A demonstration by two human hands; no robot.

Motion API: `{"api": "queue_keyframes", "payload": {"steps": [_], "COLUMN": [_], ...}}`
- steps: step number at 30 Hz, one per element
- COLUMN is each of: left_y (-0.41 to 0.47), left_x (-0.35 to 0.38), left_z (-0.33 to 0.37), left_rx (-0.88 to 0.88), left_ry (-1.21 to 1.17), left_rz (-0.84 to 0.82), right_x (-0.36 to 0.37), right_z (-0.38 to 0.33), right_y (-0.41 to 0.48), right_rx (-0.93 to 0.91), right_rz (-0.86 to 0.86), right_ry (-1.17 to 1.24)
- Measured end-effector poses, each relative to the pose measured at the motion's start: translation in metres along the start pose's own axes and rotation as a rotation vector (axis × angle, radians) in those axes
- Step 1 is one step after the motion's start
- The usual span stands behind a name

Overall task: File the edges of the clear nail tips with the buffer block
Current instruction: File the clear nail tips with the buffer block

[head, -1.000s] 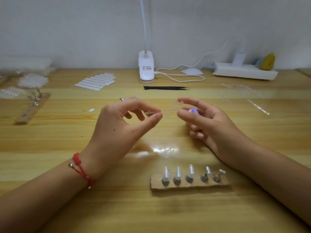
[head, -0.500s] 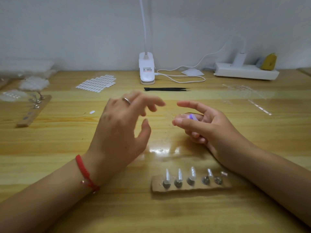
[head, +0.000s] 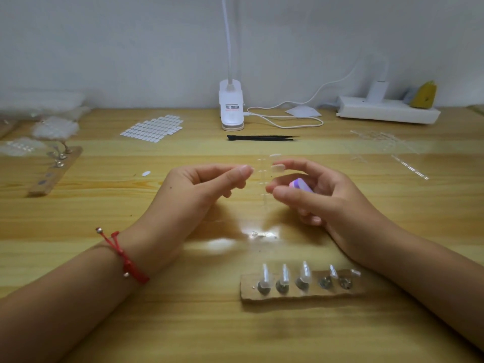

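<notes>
Fingers of left hand (head: 207, 187) and right hand (head: 322, 197) pinch the clear nail-tip strip (head: 265, 179); right also cradles buffer block (head: 301, 185).

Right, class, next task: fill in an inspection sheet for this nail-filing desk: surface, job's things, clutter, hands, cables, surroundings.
Surface: wooden table, lamp glare near the middle.
Job's things: strip of clear nail tips between the hands; buffer block in the right hand; holder board with five mounted tips nearest the camera.
Clutter: black tweezers, sticker sheet, second holder board, plastic bags.
Hands: left hand pinches the strip; right hand's fingers curl round the buffer block.
Cables: white cable looped beside the lamp clip; power strip with a charger plugged in.
Surroundings: plain white wall.
</notes>
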State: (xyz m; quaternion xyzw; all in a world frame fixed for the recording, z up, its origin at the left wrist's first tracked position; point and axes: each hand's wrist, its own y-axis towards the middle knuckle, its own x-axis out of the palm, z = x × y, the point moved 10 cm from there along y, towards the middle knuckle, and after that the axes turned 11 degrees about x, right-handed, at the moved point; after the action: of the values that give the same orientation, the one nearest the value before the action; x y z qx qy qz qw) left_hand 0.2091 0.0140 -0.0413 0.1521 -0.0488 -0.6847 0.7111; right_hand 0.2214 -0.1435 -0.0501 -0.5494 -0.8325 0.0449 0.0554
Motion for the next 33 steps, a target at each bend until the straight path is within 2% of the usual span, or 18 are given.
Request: {"api": "queue_keyframes", "payload": {"steps": [4,7,12,15,20,27,33], "left_y": [-0.001,-0.001,-0.008,-0.006,0.001,-0.005,-0.003], "left_x": [0.005,0.006,0.022,0.021,0.004,0.019,0.014], "left_z": [0.002,0.002,-0.002,0.002,0.001,-0.004,-0.001], "left_rx": [0.010,0.019,-0.023,-0.001,0.031,-0.022,0.009], "left_ry": [-0.010,-0.003,0.028,-0.033,0.035,0.022,0.001], "left_rz": [-0.024,-0.047,-0.176,-0.144,-0.043,-0.156,-0.107], "right_x": [0.005,-0.006,-0.018,-0.019,-0.017,-0.020,-0.009], "right_z": [0.000,0.002,0.007,0.007,0.007,0.007,0.002], "right_y": [-0.001,0.003,0.008,0.009,0.007,0.007,0.006], "right_rx": [-0.025,-0.015,0.028,0.030,0.044,0.034,-0.024], "right_rz": [-0.015,0.052,0.109,0.114,0.100,0.113,0.027], "right_ry": [-0.052,0.023,0.181,0.186,0.151,0.204,0.062]}}
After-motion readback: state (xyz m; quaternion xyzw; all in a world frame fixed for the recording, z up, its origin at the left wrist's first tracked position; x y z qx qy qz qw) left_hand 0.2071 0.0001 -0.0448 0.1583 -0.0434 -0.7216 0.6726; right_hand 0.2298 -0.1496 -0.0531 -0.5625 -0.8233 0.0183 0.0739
